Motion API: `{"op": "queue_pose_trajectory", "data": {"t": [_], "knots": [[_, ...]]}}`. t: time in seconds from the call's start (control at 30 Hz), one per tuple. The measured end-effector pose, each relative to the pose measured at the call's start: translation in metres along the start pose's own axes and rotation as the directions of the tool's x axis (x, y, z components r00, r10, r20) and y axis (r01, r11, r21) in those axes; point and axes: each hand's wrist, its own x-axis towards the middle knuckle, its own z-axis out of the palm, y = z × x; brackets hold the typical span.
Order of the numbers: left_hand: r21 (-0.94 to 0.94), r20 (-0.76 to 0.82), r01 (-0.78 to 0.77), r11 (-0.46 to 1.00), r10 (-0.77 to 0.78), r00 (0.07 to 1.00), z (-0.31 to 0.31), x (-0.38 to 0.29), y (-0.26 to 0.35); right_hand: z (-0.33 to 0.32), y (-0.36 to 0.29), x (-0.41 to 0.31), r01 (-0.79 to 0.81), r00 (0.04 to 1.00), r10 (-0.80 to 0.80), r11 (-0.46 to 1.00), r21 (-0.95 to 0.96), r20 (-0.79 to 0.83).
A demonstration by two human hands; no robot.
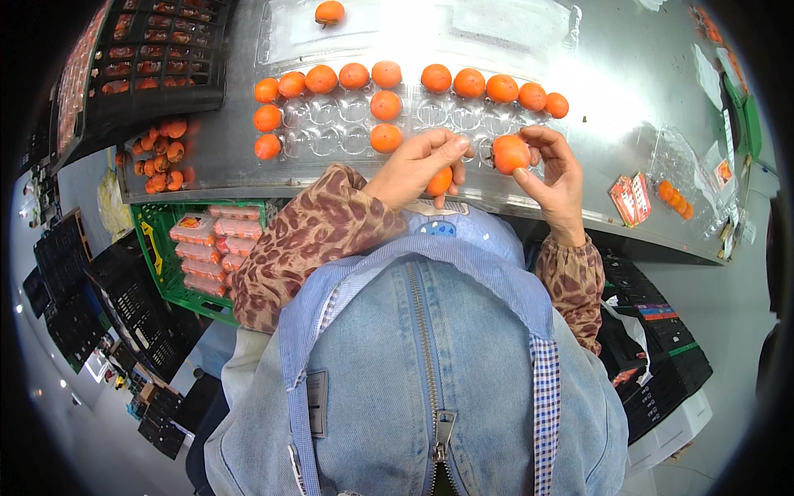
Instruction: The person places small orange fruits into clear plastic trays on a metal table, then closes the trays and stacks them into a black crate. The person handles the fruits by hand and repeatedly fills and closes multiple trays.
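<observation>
Between the thumb and fingers of my right hand [555, 170] is an orange persimmon [511, 154], above the near part of the right clear plastic tray [468, 118]. My left hand [428, 162] has its fingers curled around a smaller-looking persimmon [439, 181] at the near edge of the trays. The right tray has persimmons along its far row. In the left clear plastic tray [325, 113], persimmons fill the far row and both side columns, while the middle cups show bare plastic. My left hand hides part of the right tray.
A lone persimmon [329, 12] rests on clear plastic lids [298, 31] beyond the trays. Loose persimmons [160, 147] lie at left beside a black crate [155, 93]. A green crate [149, 260] holds packed boxes [193, 229]. Red-and-white labels [630, 198] lie at right near the metal table's edge.
</observation>
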Motion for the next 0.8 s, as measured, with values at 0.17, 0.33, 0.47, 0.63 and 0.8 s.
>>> {"op": "queue_pose_trajectory", "data": {"t": [0.17,0.33,0.47,0.63,0.8], "knots": [[-0.033,0.068,0.088,0.996,-0.086,0.994,0.012,0.0,0.006,0.012,-0.005,-0.001,0.01,0.997,-0.025,0.98,0.2,0.072],[-0.169,0.135,0.12,0.978,-0.098,0.986,0.011,-0.001,0.009,0.019,-0.013,0.0,0.016,0.992,-0.025,0.997,0.075,0.12],[-0.229,0.125,0.156,0.961,-0.13,0.984,0.014,-0.001,0.008,0.026,-0.018,0.0,0.13,0.983,-0.106,0.979,-0.159,0.15],[-0.251,0.08,0.171,0.953,-0.155,0.985,0.016,-0.002,0.007,0.042,-0.016,0.001,0.116,0.989,-0.09,0.967,-0.227,0.121],[-0.264,0.08,0.183,0.947,-0.167,0.983,0.017,-0.001,0.005,0.04,-0.011,0.003,-0.008,0.992,0.009,1.0,-0.003,0.13]]}}
